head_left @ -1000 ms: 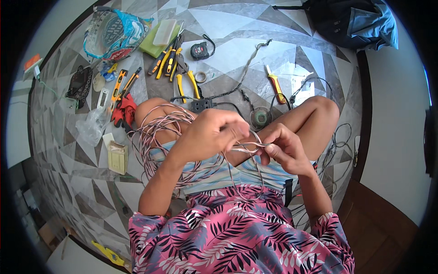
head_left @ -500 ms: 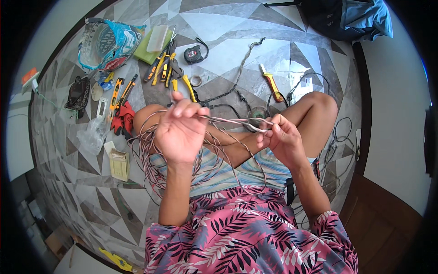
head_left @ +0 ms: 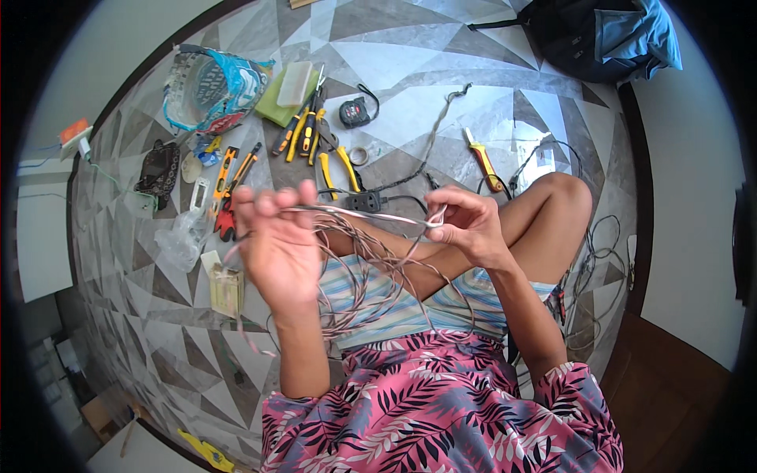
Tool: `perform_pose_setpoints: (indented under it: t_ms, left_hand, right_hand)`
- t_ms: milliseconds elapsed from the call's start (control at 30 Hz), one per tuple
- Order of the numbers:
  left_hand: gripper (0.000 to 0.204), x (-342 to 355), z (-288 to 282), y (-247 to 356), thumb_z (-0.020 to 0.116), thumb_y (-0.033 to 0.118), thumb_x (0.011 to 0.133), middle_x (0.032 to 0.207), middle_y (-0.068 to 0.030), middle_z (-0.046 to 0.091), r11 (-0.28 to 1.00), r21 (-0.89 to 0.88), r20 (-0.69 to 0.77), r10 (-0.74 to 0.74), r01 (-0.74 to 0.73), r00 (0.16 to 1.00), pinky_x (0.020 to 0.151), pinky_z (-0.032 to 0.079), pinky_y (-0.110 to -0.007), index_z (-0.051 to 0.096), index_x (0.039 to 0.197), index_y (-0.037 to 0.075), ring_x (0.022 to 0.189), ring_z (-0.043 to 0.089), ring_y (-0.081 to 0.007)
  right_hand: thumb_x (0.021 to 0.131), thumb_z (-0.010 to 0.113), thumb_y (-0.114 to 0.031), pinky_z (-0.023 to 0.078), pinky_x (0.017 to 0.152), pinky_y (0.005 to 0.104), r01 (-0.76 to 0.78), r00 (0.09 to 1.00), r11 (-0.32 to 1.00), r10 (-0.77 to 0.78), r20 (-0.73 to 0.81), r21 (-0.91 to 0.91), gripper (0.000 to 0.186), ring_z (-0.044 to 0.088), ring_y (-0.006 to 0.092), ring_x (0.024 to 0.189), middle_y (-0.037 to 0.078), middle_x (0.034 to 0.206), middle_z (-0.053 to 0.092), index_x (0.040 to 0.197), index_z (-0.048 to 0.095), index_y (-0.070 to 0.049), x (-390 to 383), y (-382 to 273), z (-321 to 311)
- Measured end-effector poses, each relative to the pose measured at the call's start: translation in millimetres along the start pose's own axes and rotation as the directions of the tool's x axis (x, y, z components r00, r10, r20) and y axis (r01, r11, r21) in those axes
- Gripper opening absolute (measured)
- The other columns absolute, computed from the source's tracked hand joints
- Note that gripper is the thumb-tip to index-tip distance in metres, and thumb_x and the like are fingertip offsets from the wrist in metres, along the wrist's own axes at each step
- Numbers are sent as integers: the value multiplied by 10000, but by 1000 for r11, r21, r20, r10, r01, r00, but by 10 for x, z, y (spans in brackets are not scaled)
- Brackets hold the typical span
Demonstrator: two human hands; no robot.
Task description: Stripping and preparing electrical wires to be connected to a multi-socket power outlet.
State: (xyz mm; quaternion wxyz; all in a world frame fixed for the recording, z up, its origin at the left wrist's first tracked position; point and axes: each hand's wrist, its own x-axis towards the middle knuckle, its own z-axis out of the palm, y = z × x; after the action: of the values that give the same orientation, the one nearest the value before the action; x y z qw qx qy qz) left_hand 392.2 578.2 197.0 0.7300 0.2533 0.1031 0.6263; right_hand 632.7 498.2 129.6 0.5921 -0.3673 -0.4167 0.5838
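Note:
A pink-and-dark twisted wire [head_left: 364,214] stretches between my two hands, above a loose coil of the same wire [head_left: 359,272] lying over my lap. My right hand [head_left: 471,226] pinches a bent loop of it between thumb and fingers. My left hand [head_left: 280,252] is palm up with its fingers loosely curled round the strand; the fingers are slightly smeared, and the exact grip is hidden. From the left hand's outer side a loose tail hangs down, beside a cream switch box [head_left: 227,292] on the floor.
Beyond my legs lie yellow-handled pliers [head_left: 339,167], a tape measure [head_left: 355,112], a tape roll [head_left: 359,155], a black socket [head_left: 364,202] and a red-yellow knife [head_left: 482,162]. A blue bag [head_left: 236,83] stands far left; a dark backpack [head_left: 568,35] far right. Loose cable [head_left: 587,264] lies right.
My left hand has moved left and a little down, and a wire tail now hangs beside it. My right hand has shifted slightly left and turned. The view has shifted a little.

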Motion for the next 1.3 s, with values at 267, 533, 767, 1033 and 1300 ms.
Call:
perform_pose_setpoints:
  t_ms: [267,533,767,1033,1300]
  left_hand:
    - [215,64,-147,545,424,59,1034,1077,-87,602,998,-70,26,1,0,1000,1142,410,-431,539,1204,-5,1082,605,-187]
    - [478,-147,-391,462,456,405,1026,1224,-190,597,868,21,-265,-473,496,840,1028,467,-484,525,1249,-13,1133,602,-358]
    - [368,-446,281,300,715,246,888,1120,-182,673,21,949,316,-46,-315,948,947,506,-443,632,1124,-24,1075,646,-352]
    - [180,22,513,62,735,145,854,830,-93,603,-246,784,541,-181,-570,822,838,529,-413,642,934,13,789,624,-246]
    - [358,382,438,704,597,276,985,734,6,663,166,908,-251,-520,385,817,565,410,-208,702,914,-59,660,534,-41]
  right_hand:
    - [709,873,-84,520,879,389,156,970,979,-176,165,130,340,645,240,1078,171,1000,698,844,567,-28,349,-139,313]
    - [758,832,-6,525,610,227,50,992,982,-69,102,181,347,658,92,745,83,819,679,823,493,-44,319,-192,458]
    - [825,739,56,553,671,249,69,996,983,-77,38,172,185,661,109,774,77,875,677,914,580,22,272,-339,727]
    - [796,695,66,538,575,272,295,920,771,-389,-51,-565,163,674,167,631,90,747,680,939,648,3,337,-454,852]
    - [741,654,126,420,535,302,511,791,393,-563,239,-765,252,549,185,625,56,737,599,955,683,-4,507,-549,493]
